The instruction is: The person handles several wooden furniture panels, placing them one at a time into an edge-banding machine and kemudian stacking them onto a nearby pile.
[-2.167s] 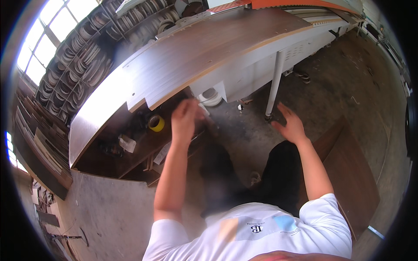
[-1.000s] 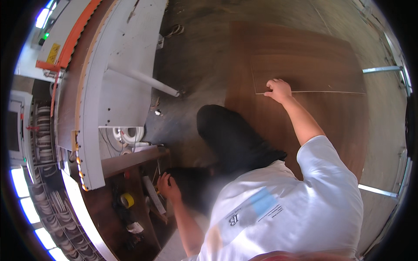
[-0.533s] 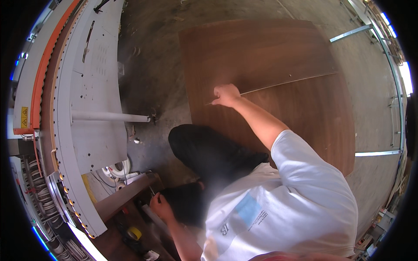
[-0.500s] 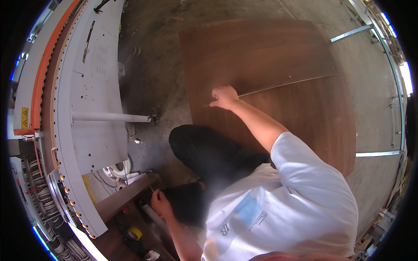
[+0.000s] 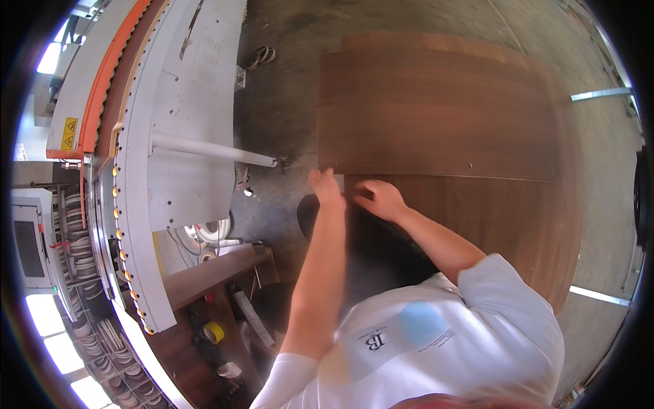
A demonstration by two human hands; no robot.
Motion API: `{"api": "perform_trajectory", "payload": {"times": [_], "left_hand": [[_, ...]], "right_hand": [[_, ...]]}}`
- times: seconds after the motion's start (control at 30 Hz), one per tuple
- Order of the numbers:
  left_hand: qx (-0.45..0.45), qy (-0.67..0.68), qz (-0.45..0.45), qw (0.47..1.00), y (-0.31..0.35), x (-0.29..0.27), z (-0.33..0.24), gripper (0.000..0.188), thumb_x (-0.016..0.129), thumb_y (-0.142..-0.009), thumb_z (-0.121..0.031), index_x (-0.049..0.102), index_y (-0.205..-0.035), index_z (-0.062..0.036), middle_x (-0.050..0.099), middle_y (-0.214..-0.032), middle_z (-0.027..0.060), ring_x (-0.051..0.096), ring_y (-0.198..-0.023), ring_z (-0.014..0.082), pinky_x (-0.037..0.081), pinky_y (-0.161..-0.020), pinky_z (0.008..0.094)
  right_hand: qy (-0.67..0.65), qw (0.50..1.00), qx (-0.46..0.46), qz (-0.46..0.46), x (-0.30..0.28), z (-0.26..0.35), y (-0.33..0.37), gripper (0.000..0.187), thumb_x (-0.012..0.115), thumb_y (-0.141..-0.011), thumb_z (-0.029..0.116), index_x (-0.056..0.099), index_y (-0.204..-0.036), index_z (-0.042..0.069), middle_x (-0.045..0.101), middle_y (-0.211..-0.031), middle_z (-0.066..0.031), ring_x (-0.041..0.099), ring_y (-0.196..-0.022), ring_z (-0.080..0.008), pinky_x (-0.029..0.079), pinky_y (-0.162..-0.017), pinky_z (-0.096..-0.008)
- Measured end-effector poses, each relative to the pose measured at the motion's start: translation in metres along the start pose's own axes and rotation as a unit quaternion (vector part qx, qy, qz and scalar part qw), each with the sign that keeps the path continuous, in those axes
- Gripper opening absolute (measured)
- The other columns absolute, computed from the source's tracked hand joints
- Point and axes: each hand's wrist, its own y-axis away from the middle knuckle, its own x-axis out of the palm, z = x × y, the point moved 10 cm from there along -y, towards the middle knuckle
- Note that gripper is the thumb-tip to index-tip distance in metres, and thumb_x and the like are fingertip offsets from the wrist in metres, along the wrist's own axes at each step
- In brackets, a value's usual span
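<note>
Large brown wood-grain panels lie stacked low in front of me, and the upper panel [image 5: 436, 116] is set back so its near edge shows. My left hand [image 5: 327, 187] is at that panel's near left corner, its fingers closed together around the edge. Whether something small sits in them is too blurred to make out. Just right of it, my right hand [image 5: 383, 200] is held by the same edge, above the lower panel [image 5: 504, 225]. Its thumb and fingers are bent and apart, with nothing seen between them.
On the left runs a long grey machine [image 5: 197, 123] with an orange rail [image 5: 102, 88]. A white bar [image 5: 214, 148] juts from it toward the panels. Below stand a brown board [image 5: 211, 276], a yellow tape roll [image 5: 214, 332] and coiled strips [image 5: 82, 255]. Metal rails [image 5: 599, 93] are at right.
My left hand has come up from the lower left to the panel's corner. My right hand has moved off the corner, rightward along the edge. The view has turned.
</note>
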Motion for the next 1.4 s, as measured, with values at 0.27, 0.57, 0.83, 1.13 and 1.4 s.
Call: {"api": "perform_trajectory", "payload": {"times": [0.27, 0.57, 0.83, 1.13, 1.4], "left_hand": [[-0.084, 0.043, -0.037, 0.995, 0.018, 0.008, 0.002, 0.07, 0.066, -0.094, -0.019, 0.027, -0.151, -0.0106, 0.055, -0.112, 0.0086, 0.053, -0.096, 0.022, 0.047, -0.077, 0.045], [-0.194, 0.152, 0.099, 0.964, -0.021, 0.027, 0.04, 0.032, 0.068, -0.095, -0.025, 0.055, -0.12, -0.0109, 0.062, -0.101, 0.0073, 0.058, -0.077, 0.0219, 0.045, -0.064, 0.0343], [-0.083, 0.237, 0.07, 0.965, -0.007, 0.035, 0.025, 0.013, 0.068, -0.095, -0.011, 0.064, -0.107, -0.011, 0.066, -0.094, 0.0029, 0.061, -0.079, 0.0167, 0.047, -0.071, 0.0339], [0.028, 0.252, 0.308, 0.917, 0.06, 0.032, -0.027, 0.023, 0.067, -0.101, -0.027, 0.062, -0.116, -0.0097, 0.07, -0.106, 0.0067, 0.066, -0.095, 0.0195, 0.056, -0.083, 0.0393], [-0.11, 0.126, 0.307, 0.937, 0.142, 0.081, -0.021, 0.04, 0.07, -0.098, -0.033, 0.06, -0.126, -0.0059, 0.071, -0.117, 0.0102, 0.07, -0.103, 0.0256, 0.058, -0.089, 0.0441]], "right_hand": [[-0.209, 0.91, 0.353, -0.062, -0.065, -0.171, 0.16, 0.038, 0.071, -0.096, 0.035, 0.073, -0.119, 0.005, 0.076, -0.105, -0.011, 0.073, -0.092, -0.0196, 0.058, -0.079, -0.0335], [-0.471, 0.689, 0.454, -0.312, -0.174, -0.255, 0.21, 0.077, 0.068, -0.092, 0.062, 0.06, -0.136, 0.0, 0.072, -0.123, -0.0072, 0.071, -0.1, -0.0145, 0.056, -0.078, -0.03], [-0.493, 0.647, 0.42, -0.403, -0.212, -0.275, 0.214, 0.084, 0.073, -0.087, 0.064, 0.056, -0.142, 0.003, 0.069, -0.131, -0.007, 0.068, -0.11, -0.0168, 0.055, -0.081, -0.0284], [-0.525, 0.671, 0.357, -0.383, -0.247, -0.167, 0.208, 0.027, 0.079, -0.093, 0.041, 0.068, -0.101, 0.019, 0.073, -0.093, 0.006, 0.07, -0.078, -0.0057, 0.044, -0.049, -0.0139], [-0.589, 0.61, 0.403, -0.344, -0.159, -0.11, 0.261, 0.062, 0.074, -0.094, 0.043, 0.048, -0.145, 0.018, 0.065, -0.124, -0.005, 0.067, -0.111, -0.02, 0.051, -0.069, -0.0227]]}}
